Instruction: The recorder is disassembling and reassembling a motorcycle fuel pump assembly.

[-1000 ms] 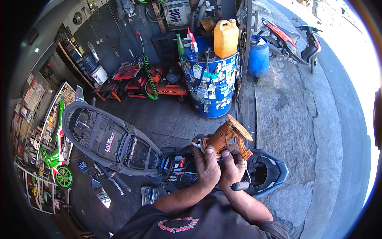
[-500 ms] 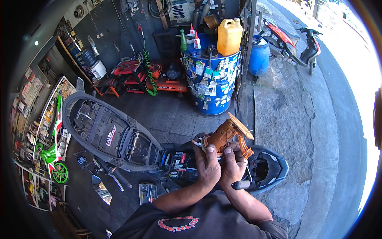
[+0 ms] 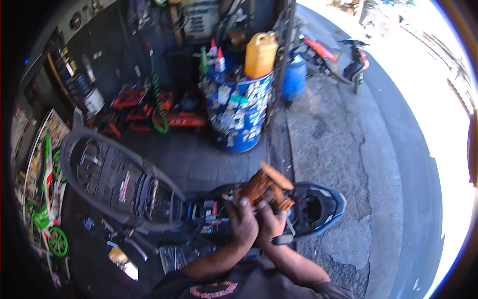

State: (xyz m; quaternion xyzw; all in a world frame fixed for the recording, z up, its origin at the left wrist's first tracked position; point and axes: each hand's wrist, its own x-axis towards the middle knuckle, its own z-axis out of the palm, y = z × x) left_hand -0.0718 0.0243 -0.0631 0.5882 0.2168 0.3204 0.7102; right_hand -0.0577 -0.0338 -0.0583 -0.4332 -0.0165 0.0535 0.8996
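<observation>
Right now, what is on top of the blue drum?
On the blue drum stand a yellow jerrycan, a green bottle and small red-capped bottles. The jerrycan and bottles hide most of the drum's lid, so anything lying behind them cannot be seen.

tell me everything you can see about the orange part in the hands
The orange part looks like a rusty or orange-brown assembly: a chunky body with a flat round flange at its upper end and a small white fitting at its left. It is tilted, flange up and to the right, above the open scooter. The left hand and right hand hold it from below. Finer detail is blurred.
</observation>
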